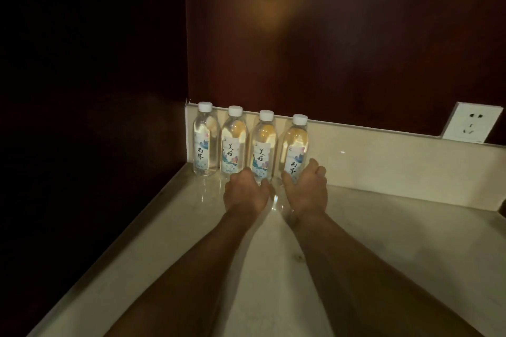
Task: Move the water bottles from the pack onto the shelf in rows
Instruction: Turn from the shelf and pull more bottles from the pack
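Four water bottles stand upright in a row against the back ledge of the pale shelf (356, 227), starting at the left corner; the left hand (245, 194) curls round the base of the third bottle (263, 142), the right hand (308, 189) round the fourth bottle (295, 145); best, I judge, to nudge both back flush, sides touching, labels forward, then let go gently; a wall socket (472, 124) sits well right.

Counting from the corner bottle (205, 139): labels read 无界, 美好, 美好, 无界. Smaller print unreadable.
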A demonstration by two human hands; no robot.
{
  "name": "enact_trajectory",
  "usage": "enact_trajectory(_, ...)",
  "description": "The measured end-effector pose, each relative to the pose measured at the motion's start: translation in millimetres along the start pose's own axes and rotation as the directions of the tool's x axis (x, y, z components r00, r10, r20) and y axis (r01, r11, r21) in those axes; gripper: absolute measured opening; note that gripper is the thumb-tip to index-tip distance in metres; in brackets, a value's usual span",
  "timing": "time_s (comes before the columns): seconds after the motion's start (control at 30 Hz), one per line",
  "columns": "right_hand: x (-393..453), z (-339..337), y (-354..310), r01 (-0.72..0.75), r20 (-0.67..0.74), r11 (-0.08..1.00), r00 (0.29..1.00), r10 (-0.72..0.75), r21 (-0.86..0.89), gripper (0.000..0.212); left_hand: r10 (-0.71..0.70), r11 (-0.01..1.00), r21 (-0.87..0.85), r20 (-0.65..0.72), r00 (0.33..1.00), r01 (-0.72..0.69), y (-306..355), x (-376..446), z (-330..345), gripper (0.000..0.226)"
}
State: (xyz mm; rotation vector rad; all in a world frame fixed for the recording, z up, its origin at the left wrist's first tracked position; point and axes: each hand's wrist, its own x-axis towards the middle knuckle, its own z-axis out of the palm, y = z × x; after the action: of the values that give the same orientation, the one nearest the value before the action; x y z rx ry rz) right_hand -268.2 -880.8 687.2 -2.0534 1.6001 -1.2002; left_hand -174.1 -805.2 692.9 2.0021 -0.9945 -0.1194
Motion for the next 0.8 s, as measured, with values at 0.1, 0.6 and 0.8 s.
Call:
enact_trajectory(0.1, -16.1, -9.5, -12.9, 0.040, -0.053, 0.986, 0.998, -0.032, 0.163, 0.033, -0.008, 0.998, -0.058, -0.047, 0.999, 0.005, 2.1, -12.0, -14.4, 0.036)
enact_trajectory(0.6, -136.2, -88.8, -57.5, 0.072, 0.068, 0.935, 0.993, -0.101, 0.348, 0.009, -0.019, 0.965, -0.263, -0.036, 0.999, 0.009, 1.8, -119.8, -115.2, 0.023)
enact_trajectory(0.8, -230.3, -110.6, -87.8, 0.062, 0.064, 0.905, 0.993, -0.098, 0.420, 0.015, 0.077, 0.953, -0.291, -0.030, 0.997, -0.082, -26.7, -188.7, -166.8, 0.014)
